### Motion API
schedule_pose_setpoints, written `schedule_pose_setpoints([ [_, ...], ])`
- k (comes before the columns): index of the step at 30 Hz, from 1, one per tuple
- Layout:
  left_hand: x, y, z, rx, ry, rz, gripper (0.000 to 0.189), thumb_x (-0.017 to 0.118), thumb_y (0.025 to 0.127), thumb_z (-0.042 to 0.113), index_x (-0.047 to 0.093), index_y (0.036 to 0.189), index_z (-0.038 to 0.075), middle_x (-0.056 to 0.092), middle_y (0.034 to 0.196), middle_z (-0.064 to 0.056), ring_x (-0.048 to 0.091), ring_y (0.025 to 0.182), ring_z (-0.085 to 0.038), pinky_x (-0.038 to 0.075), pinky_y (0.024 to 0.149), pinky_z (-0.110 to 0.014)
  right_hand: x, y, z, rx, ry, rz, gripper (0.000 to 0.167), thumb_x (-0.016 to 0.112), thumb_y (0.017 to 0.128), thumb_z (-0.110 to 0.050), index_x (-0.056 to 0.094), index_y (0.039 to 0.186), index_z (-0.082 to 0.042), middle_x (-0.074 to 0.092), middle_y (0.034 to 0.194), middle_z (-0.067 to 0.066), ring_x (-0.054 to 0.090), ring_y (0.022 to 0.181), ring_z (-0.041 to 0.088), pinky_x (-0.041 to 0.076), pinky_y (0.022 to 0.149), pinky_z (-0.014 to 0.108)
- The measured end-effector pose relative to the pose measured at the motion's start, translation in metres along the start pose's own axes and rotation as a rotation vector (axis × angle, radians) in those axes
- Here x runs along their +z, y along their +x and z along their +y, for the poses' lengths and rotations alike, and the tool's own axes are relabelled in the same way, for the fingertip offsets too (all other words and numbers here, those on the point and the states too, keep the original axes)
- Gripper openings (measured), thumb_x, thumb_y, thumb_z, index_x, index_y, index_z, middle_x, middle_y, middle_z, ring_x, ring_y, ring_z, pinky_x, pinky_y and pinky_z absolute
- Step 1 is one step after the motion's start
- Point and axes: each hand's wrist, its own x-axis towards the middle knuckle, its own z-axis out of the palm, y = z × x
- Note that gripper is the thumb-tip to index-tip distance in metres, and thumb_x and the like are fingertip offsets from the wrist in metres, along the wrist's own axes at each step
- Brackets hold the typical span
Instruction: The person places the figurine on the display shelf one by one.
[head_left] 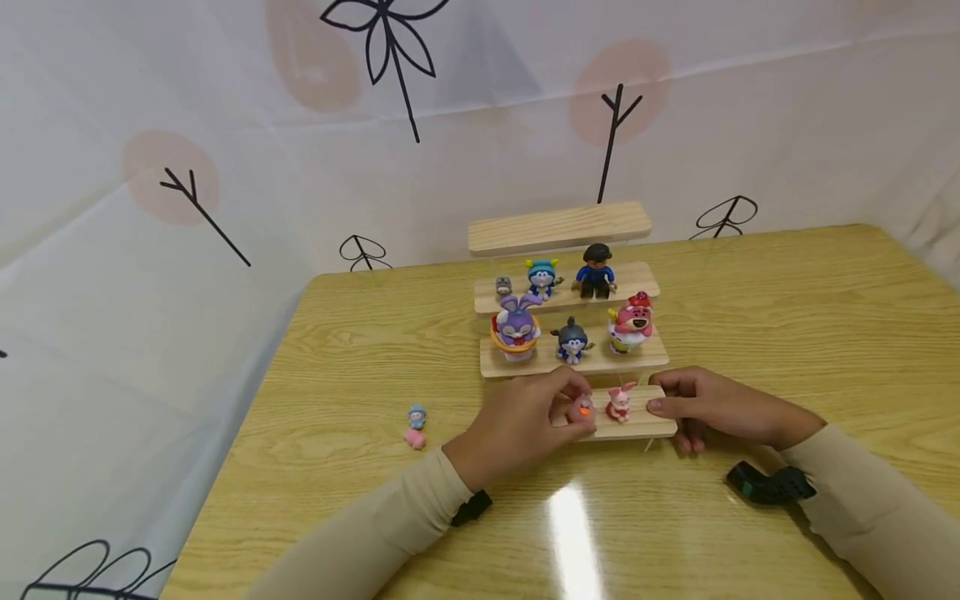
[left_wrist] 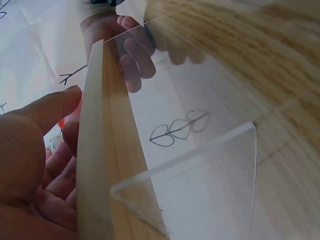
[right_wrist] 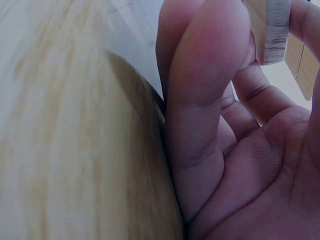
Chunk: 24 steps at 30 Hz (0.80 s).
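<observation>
My left hand [head_left: 517,423] pinches a small pink figurine with an orange beak [head_left: 583,408] at the left part of the lowest shelf board [head_left: 641,430]. Beside it on that board sits a pink piglet figurine [head_left: 618,403]. At the board's right end, my right hand [head_left: 723,408] grips the edge, thumb on top and other fingers lower down. The right wrist view shows the board's end [right_wrist: 276,32] between thumb and fingers. From below, the left wrist view shows the board [left_wrist: 117,145] and a clear support [left_wrist: 200,160]; the beaked figurine is mostly hidden there.
On the middle board [head_left: 495,363] stand a purple rabbit figurine [head_left: 516,327], a dark-haired one [head_left: 572,342] and a pink bear [head_left: 632,323]. Several figures stand on the board above; the top board [head_left: 558,229] is bare. Left on the table lie blue [head_left: 417,416] and pink [head_left: 414,438] figurines.
</observation>
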Motion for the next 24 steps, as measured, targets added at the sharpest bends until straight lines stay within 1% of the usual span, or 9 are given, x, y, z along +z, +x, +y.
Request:
schedule_pose_setpoints([
  [2,0.0003,-0.0003,0.0005,-0.003,0.011,0.005,0.034,0.075,0.090,0.039,0.063,0.115,0.020,0.063,0.085,0.015,0.051,0.068,0.006,0.038,0.058,-0.008,-0.0003,0.0003,-0.0003,-0.004,0.000,-0.002,0.024,0.044,0.108,-0.016,0.044,0.095,0.004,0.065,0.071,0.003,0.063,0.056,0.012,0.056,0.053,0.035],
  [4,0.0004,-0.0005,0.0012,-0.012,0.035,0.003,0.037,0.075,0.090,0.040,0.062,0.118,0.020,0.062,0.083,0.015,0.050,0.067,0.005,0.037,0.056,-0.009,-0.0004,0.0005,-0.0008,-0.011,0.002,-0.006,0.023,0.043,0.108,-0.015,0.045,0.096,0.004,0.065,0.071,0.003,0.063,0.056,0.012,0.056,0.053,0.035],
  [9,0.0012,-0.0005,0.0032,-0.029,0.106,-0.007,0.040,0.074,0.090,0.041,0.062,0.123,0.022,0.060,0.080,0.016,0.047,0.064,0.004,0.035,0.054,-0.010,-0.0001,0.0000,-0.0020,-0.016,0.017,-0.016,0.024,0.043,0.108,-0.015,0.042,0.093,0.004,0.065,0.071,0.002,0.063,0.056,0.012,0.056,0.053,0.035],
  [11,0.0021,-0.0008,0.0034,-0.025,0.125,0.002,0.040,0.074,0.090,0.042,0.062,0.123,0.022,0.061,0.081,0.017,0.048,0.065,0.005,0.035,0.055,-0.010,0.0003,0.0000,-0.0022,-0.016,0.021,-0.017,0.025,0.043,0.108,-0.015,0.041,0.092,0.004,0.064,0.071,0.002,0.063,0.057,0.011,0.056,0.053,0.035],
  [14,0.0037,-0.0018,0.0030,-0.016,0.148,0.030,0.041,0.074,0.090,0.043,0.063,0.123,0.023,0.062,0.080,0.017,0.048,0.064,0.005,0.034,0.054,-0.010,0.0007,0.0003,-0.0023,-0.018,0.019,-0.015,0.022,0.043,0.108,-0.014,0.044,0.094,0.002,0.065,0.072,0.002,0.063,0.056,0.011,0.056,0.053,0.035],
  [17,0.0054,-0.0025,0.0022,-0.011,0.160,0.060,0.042,0.075,0.089,0.044,0.063,0.123,0.024,0.059,0.077,0.017,0.046,0.061,0.005,0.032,0.052,-0.010,0.0006,0.0004,-0.0021,-0.013,0.019,-0.017,0.021,0.043,0.108,-0.015,0.045,0.095,0.001,0.065,0.073,0.002,0.063,0.057,0.012,0.056,0.053,0.036],
  [21,0.0069,-0.0024,0.0016,0.000,0.162,0.087,0.042,0.075,0.088,0.046,0.063,0.123,0.024,0.055,0.074,0.017,0.043,0.059,0.003,0.029,0.051,-0.011,0.0000,0.0003,-0.0018,-0.007,0.013,-0.018,0.020,0.042,0.108,-0.015,0.049,0.100,0.003,0.065,0.073,0.003,0.064,0.057,0.013,0.056,0.054,0.036],
  [24,0.0073,-0.0020,0.0019,0.009,0.168,0.099,0.043,0.075,0.088,0.046,0.063,0.123,0.024,0.055,0.074,0.017,0.042,0.059,0.003,0.029,0.050,-0.011,-0.0006,0.0002,-0.0021,-0.006,0.010,-0.018,0.021,0.042,0.108,-0.015,0.051,0.105,0.004,0.066,0.074,0.004,0.064,0.057,0.012,0.056,0.053,0.036],
])
